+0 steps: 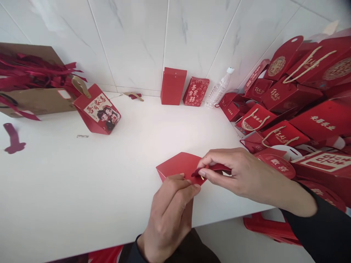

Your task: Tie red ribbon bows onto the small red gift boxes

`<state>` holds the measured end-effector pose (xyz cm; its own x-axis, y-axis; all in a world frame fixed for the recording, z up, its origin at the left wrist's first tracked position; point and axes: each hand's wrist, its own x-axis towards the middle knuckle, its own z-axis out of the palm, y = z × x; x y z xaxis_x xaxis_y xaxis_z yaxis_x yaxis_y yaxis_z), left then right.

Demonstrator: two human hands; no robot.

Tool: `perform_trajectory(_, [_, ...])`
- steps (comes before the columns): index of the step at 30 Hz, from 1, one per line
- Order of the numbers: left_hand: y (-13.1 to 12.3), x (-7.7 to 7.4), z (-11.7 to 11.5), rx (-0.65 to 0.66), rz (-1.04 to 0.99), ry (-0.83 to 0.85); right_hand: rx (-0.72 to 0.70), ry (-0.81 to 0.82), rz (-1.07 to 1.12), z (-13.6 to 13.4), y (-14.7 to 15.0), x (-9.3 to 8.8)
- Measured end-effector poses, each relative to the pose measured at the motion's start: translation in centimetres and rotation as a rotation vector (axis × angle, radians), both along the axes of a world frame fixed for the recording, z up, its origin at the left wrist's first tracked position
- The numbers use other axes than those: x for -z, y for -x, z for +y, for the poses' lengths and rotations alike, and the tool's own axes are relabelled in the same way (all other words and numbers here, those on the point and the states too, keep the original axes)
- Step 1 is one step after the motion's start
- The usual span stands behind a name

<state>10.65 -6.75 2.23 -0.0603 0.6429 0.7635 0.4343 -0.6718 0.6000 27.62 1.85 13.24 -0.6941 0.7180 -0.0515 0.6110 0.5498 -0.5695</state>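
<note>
A small red paper box (179, 165) lies on the white table (82, 190) near its front edge. My left hand (170, 212) is closed, its fingertips pinching the box's near edge. My right hand (236, 173) reaches in from the right, fingers closed on a dark red ribbon strip (219, 168) that it holds against the box's right side. Most of the ribbon is hidden under my fingers.
A heap of red gift bags and boxes (296, 106) fills the right side. A cardboard box of red ribbons (30, 84) and a printed red bag (97, 109) stand at the left. Two red boxes (183, 87) and a plastic bottle (219, 89) lean on the tiled wall. A loose ribbon (13, 138) lies at far left.
</note>
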Motion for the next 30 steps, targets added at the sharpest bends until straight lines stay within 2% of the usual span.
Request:
perform_trajectory(6, [0.0, 0.1, -0.2, 0.026, -0.001, 0.005, -0.073, -0.066, -0.072, 0.2, -0.4, -0.2])
perform_trajectory(21, [0.3, -0.1, 0.3, 0.042, -0.025, 0.023, -0.410, -0.341, -0.270, 1.2, -0.6, -1.3])
perform_trajectory(27, [0.7, -0.3, 0.4, 0.010, -0.011, 0.045, -0.452, -0.280, -0.289, 1.2, -0.4, -2.0])
perform_trajectory(30, [0.7, -0.4, 0.7, 0.020, -0.008, 0.139, -0.445, -0.248, -0.288, 1.3, -0.1, -2.3])
